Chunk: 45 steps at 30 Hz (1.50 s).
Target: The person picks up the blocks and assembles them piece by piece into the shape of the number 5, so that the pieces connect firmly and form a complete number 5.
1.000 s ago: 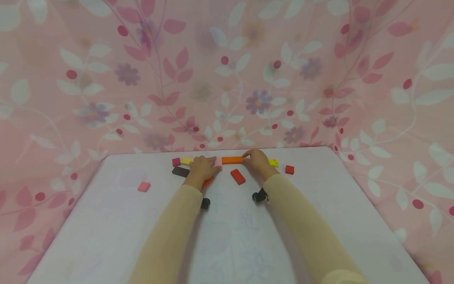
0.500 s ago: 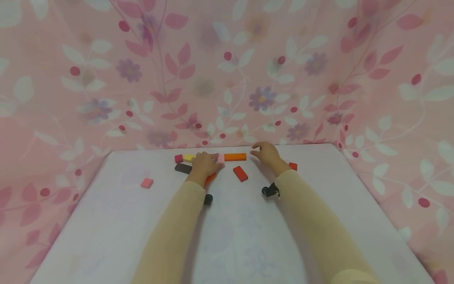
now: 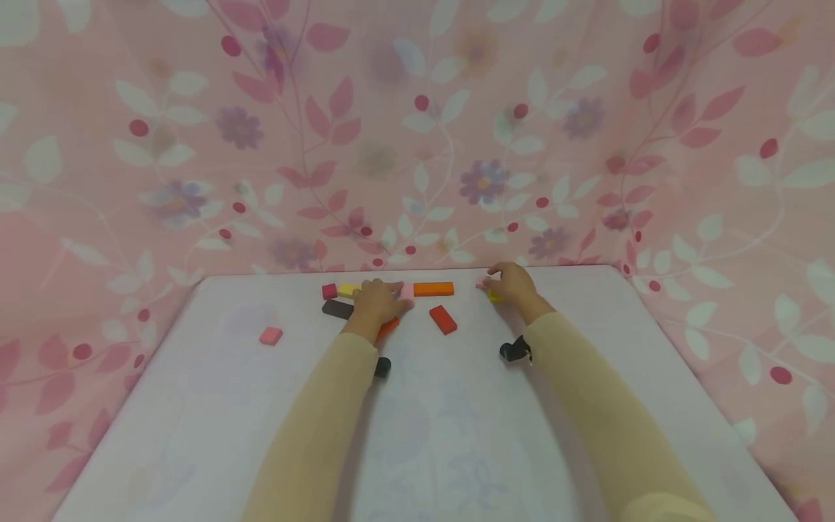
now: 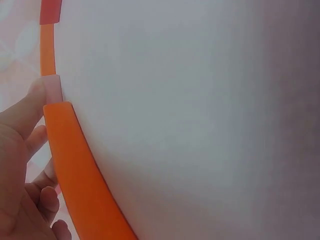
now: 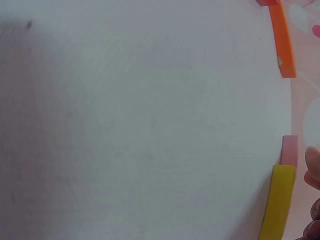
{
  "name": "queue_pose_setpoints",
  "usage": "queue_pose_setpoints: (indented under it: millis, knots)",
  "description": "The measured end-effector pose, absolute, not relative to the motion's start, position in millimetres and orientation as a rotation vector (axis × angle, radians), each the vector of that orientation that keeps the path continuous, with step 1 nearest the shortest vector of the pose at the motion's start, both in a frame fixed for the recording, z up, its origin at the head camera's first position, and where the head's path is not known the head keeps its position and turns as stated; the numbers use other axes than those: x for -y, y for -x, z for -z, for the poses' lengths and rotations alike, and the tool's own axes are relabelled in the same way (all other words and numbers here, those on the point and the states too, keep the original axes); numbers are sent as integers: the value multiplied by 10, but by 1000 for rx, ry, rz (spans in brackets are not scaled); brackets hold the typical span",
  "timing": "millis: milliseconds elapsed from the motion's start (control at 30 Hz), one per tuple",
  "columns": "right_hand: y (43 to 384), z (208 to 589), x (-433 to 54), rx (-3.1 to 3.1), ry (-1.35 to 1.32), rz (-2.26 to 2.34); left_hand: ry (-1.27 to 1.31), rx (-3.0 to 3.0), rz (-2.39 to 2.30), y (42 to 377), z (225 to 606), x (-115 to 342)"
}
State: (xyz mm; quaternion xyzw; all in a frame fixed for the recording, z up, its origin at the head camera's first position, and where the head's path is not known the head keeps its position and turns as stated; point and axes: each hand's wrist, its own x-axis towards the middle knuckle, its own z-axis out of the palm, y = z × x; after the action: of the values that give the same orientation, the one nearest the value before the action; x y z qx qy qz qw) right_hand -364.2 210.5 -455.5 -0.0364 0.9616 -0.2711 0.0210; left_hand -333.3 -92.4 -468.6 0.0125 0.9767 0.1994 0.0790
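Observation:
My left hand [image 3: 376,303] pinches a small pale pink block [image 3: 407,291] between thumb and index finger at the far side of the table. A long orange block [image 3: 433,289] lies against that block's right side. In the left wrist view, a larger-looking orange block [image 4: 82,175] runs below the same fingers. My right hand [image 3: 517,287] is over another pink block [image 3: 481,282] and a yellow block [image 3: 496,296], its thumb and index finger parted. The right wrist view shows a fingertip [image 5: 313,162] beside the pink block, a gap between them.
A red block [image 3: 443,320] lies between the hands. Left of the left hand are a crimson cube [image 3: 329,291], a pale yellow block [image 3: 349,290], a dark grey block [image 3: 338,309] and a separate pink block [image 3: 270,336]. Patterned pink cloth [image 3: 417,181] rises behind the table.
My right hand has left the long orange block's right end and moved right to the pink and yellow blocks. The left hand keeps its place at the pale pink block.

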Motion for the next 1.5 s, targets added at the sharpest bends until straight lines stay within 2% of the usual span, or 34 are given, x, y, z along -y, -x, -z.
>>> queue_pose_setpoints:
  millis: [400, 1500]
  knots:
    - [3643, 4607, -2118, -2913, 57, 842, -67, -2952, -565, 3307, 4660, 895]
    - [3645, 4665, -1760, -2920, 200, 797, -59, -2932, -574, 3324, 4679, 929]
